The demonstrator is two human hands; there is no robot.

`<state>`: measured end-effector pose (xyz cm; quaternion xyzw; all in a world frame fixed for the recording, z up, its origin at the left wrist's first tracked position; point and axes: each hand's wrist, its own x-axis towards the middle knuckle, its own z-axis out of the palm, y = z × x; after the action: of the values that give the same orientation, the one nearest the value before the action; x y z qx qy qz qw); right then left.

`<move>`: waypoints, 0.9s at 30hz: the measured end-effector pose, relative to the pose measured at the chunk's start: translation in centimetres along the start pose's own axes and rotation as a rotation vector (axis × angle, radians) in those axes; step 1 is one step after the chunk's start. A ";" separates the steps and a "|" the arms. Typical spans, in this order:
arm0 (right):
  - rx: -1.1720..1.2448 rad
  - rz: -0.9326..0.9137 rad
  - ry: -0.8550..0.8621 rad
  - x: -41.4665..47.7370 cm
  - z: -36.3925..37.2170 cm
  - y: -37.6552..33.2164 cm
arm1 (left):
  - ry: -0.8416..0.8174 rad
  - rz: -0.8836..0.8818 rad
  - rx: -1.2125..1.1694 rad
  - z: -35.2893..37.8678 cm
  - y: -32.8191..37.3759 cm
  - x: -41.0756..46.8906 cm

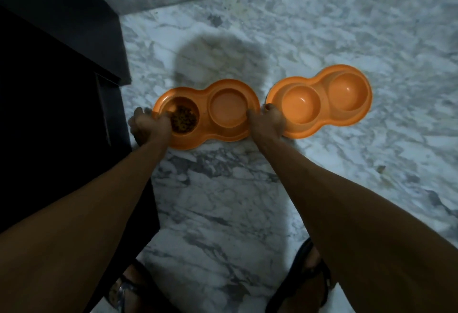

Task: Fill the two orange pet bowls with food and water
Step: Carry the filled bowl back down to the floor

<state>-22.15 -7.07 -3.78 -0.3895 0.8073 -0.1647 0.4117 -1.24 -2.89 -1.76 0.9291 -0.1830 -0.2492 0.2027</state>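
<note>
Fingers (145,114) of both hands clamped on ends of left orange bowl (205,114), kibble (183,118) inside

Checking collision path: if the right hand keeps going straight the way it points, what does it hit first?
Probably the second orange plastic double pet bowl: the right hand, gripping the first orange double bowl, points up-frame with its near rim just beyond the fingertips. Depth unclear.

Bare forearms; seemingly black sandals (307,285)
</note>
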 end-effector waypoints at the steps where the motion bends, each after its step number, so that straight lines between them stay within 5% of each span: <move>1: 0.007 -0.008 0.032 0.0 -0.8 -0.1 | 0.044 0.036 0.041 -0.2 1.0 -0.7; 5: 0.060 0.008 0.139 1.0 -4.5 -0.1 | 0.044 0.229 0.106 0.9 5.2 -4.2; 14: -0.171 0.044 0.309 9.0 -15.3 4.5 | -0.298 0.616 0.463 11.3 11.7 -12.8; 19: -0.164 0.221 0.196 13.0 -18.1 6.7 | -0.374 0.626 0.626 15.2 11.8 -14.1; 27: -0.071 0.200 0.165 13.1 -19.3 7.5 | -0.338 0.628 0.654 15.7 11.9 -14.2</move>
<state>-45.80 -13.30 -3.47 -0.3066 0.8784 -0.1257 0.3444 -24.02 -11.20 -3.10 0.7905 -0.5538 -0.2528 -0.0674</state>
